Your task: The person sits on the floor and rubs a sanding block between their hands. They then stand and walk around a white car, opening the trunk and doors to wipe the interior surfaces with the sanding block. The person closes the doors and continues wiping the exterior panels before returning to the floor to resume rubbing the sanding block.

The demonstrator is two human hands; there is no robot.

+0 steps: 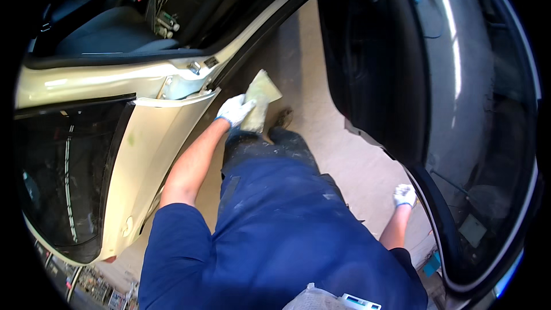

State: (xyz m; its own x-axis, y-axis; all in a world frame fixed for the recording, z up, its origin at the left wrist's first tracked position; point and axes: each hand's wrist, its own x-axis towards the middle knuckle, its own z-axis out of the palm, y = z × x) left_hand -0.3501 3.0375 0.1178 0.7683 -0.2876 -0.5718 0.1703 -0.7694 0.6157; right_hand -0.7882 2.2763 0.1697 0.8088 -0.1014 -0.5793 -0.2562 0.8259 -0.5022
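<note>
My left hand [234, 110], in a white glove with a blue cuff, is closed around a pale yellow-green flat piece [258, 103]. This piece looks like a folded sheet or cloth, with a pointed corner sticking out at its far end; its exact kind cannot be made out. It is in front of my legs, beside the edge of a cream car door [155, 132]. My right hand [404, 195], also white-gloved, is out to the right, near the rim of a dark door [379, 69]. It looks small there, and how its fingers lie is unclear.
The cream car body's sill [103, 83] runs along the far left, with a dark seat [115, 31] inside. Dark glass [482, 109] curves down the right side. Pale concrete floor [344, 143] lies between the doors. Small items [100, 284] are crowded at lower left.
</note>
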